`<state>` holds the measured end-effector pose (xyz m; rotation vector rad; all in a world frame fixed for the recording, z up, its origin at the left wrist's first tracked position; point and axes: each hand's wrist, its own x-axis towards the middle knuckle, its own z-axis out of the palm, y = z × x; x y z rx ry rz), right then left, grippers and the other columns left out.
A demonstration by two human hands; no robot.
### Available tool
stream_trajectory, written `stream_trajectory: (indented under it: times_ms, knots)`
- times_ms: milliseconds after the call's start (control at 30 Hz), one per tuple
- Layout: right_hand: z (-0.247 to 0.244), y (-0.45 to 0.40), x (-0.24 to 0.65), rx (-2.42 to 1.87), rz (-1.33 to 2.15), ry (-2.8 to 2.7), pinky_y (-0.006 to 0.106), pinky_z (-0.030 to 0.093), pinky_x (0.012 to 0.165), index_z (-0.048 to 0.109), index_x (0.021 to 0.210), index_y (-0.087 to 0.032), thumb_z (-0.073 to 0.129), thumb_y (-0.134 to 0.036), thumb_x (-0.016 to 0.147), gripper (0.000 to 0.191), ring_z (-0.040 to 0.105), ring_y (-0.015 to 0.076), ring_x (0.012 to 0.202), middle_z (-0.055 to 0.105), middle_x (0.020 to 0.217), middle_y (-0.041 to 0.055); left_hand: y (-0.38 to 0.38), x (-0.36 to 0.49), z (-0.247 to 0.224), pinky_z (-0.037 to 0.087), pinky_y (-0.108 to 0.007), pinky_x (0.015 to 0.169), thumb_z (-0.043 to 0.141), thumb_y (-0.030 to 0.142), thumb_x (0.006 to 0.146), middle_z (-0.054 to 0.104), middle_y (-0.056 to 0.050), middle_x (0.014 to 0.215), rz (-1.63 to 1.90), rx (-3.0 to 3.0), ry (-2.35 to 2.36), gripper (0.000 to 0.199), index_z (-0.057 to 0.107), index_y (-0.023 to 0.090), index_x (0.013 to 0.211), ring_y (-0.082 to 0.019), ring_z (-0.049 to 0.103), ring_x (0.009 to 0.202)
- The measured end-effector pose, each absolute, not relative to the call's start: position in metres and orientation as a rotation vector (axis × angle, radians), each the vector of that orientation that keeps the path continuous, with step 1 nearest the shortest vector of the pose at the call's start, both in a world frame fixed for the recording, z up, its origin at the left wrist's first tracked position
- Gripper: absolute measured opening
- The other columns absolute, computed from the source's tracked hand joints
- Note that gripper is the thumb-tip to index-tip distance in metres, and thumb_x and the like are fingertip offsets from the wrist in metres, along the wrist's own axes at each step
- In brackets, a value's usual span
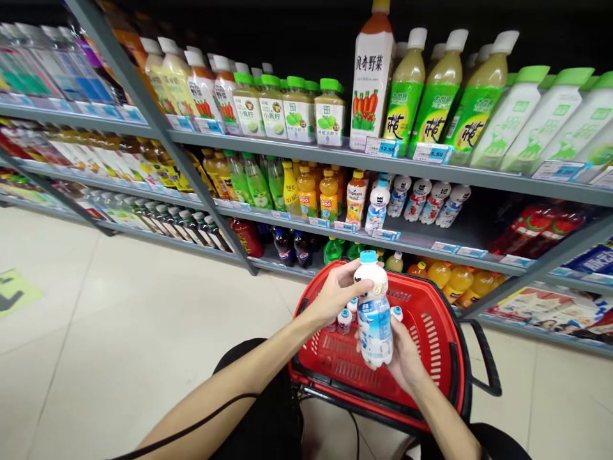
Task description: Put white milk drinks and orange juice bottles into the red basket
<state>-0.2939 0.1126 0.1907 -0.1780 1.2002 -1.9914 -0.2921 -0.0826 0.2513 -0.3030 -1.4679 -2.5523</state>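
Note:
A white-and-blue drink bottle (375, 326) with a light blue cap is held upright over the red shopping basket (330, 364). My left hand (338, 291) closes around its upper part, with the thumb across the front just below the neck. Around the lower part, my right hand (402, 351) grips from the right side and behind; some of its fingers are hidden by the bottle. Several small bottles (343, 321) with blue caps stand inside the basket behind my hands, partly covered by them.
Shelves (306, 144) of bottled drinks run across the back. On the middle shelf stand similar white bottles (378, 203), with a dark gap to their right. The basket's black handle (483, 358) sticks out at the right. Tiled floor (143, 287) spreads to the left, and a black cable (191, 425) crosses my left arm.

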Motion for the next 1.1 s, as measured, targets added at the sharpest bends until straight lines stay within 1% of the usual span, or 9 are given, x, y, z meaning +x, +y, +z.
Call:
stream_trajectory:
  times_ms: [200, 333, 400, 500, 600, 700, 833, 933, 1100]
  knots:
    - [0.197, 0.111, -0.290, -0.211, -1.990, 1.203, 0.038, 0.057, 0.065, 0.075, 0.115, -0.014, 0.070, -0.075, 0.088, 0.067, 0.072, 0.0302, 0.082, 0.076, 0.091, 0.0135, -0.082, -0.293, 0.250, 0.054, -0.027, 0.086, 0.091, 0.044, 0.076, 0.074, -0.013, 0.123, -2.562, -0.277, -1.452, 0.059, 0.076, 0.018, 0.127, -0.023, 0.070, 0.104]
    - [0.206, 0.108, -0.288, -0.258, -1.995, 1.158, 0.033, 0.055, 0.060, 0.072, 0.124, -0.017, 0.065, -0.070, 0.095, 0.061, 0.072, 0.0299, 0.089, 0.076, 0.105, 0.0146, -0.080, -0.295, 0.251, 0.055, -0.026, 0.080, 0.089, 0.046, 0.078, 0.075, -0.015, 0.122, -2.681, -0.198, -1.331, 0.058, 0.076, 0.017, 0.126, -0.022, 0.073, 0.095]
    - [0.212, 0.106, -0.287, -0.338, -1.973, 1.092, 0.036, 0.058, 0.065, 0.070, 0.129, -0.017, 0.060, -0.065, 0.099, 0.057, 0.072, 0.0312, 0.095, 0.074, 0.114, 0.0162, -0.082, -0.297, 0.250, 0.057, -0.029, 0.081, 0.085, 0.047, 0.081, 0.075, -0.016, 0.121, -2.755, -0.167, -1.214, 0.055, 0.076, 0.016, 0.126, -0.023, 0.074, 0.095]
    - [0.218, 0.104, -0.283, -0.421, -1.919, 0.960, 0.045, 0.061, 0.076, 0.065, 0.135, -0.018, 0.054, -0.062, 0.103, 0.055, 0.072, 0.0343, 0.104, 0.071, 0.126, 0.0179, -0.087, -0.303, 0.248, 0.060, -0.035, 0.089, 0.079, 0.042, 0.087, 0.074, -0.017, 0.125, -2.801, -0.154, -1.037, 0.047, 0.076, 0.013, 0.123, -0.027, 0.074, 0.104]
    - [0.219, 0.103, -0.278, -0.465, -1.890, 0.934, 0.051, 0.060, 0.086, 0.060, 0.142, -0.022, 0.063, -0.048, 0.103, 0.048, 0.071, 0.0351, 0.112, 0.069, 0.132, 0.0177, -0.093, -0.308, 0.246, 0.059, -0.039, 0.099, 0.067, 0.038, 0.095, 0.073, -0.017, 0.128, -2.899, -0.062, -0.916, 0.040, 0.075, 0.009, 0.121, -0.029, 0.073, 0.112]
    - [0.220, 0.107, -0.277, -0.505, -1.896, 0.989, 0.057, 0.055, 0.100, 0.057, 0.147, -0.025, 0.070, -0.036, 0.100, 0.050, 0.068, 0.0340, 0.120, 0.066, 0.138, 0.0164, -0.100, -0.311, 0.246, 0.057, -0.040, 0.105, 0.056, 0.036, 0.101, 0.076, -0.017, 0.122, -2.983, 0.024, -0.826, 0.039, 0.073, 0.009, 0.124, -0.028, 0.073, 0.115]
    - [0.224, 0.112, -0.280, -0.530, -1.898, 0.970, 0.062, 0.050, 0.108, 0.057, 0.149, -0.029, 0.069, -0.034, 0.102, 0.049, 0.065, 0.0340, 0.127, 0.062, 0.146, 0.0139, -0.104, -0.315, 0.248, 0.053, -0.044, 0.112, 0.051, 0.033, 0.104, 0.077, -0.016, 0.117, -2.990, 0.037, -0.743, 0.039, 0.071, 0.007, 0.126, -0.028, 0.072, 0.118]
    - [0.227, 0.115, -0.282, -0.545, -1.917, 0.944, 0.063, 0.046, 0.112, 0.057, 0.150, -0.030, 0.070, -0.035, 0.101, 0.051, 0.063, 0.0345, 0.131, 0.061, 0.148, 0.0129, -0.104, -0.317, 0.245, 0.052, -0.047, 0.114, 0.052, 0.035, 0.103, 0.077, -0.017, 0.116, -2.996, 0.048, -0.721, 0.040, 0.071, 0.007, 0.125, -0.029, 0.073, 0.117]
    - [0.227, 0.114, -0.280, -0.473, -1.956, 0.917, 0.067, 0.046, 0.110, 0.061, 0.147, -0.027, 0.073, -0.040, 0.099, 0.052, 0.062, 0.0383, 0.131, 0.062, 0.147, 0.0140, -0.103, -0.319, 0.242, 0.051, -0.048, 0.114, 0.056, 0.035, 0.102, 0.077, -0.017, 0.116, -2.991, 0.039, -0.722, 0.038, 0.071, 0.009, 0.125, -0.030, 0.073, 0.116]
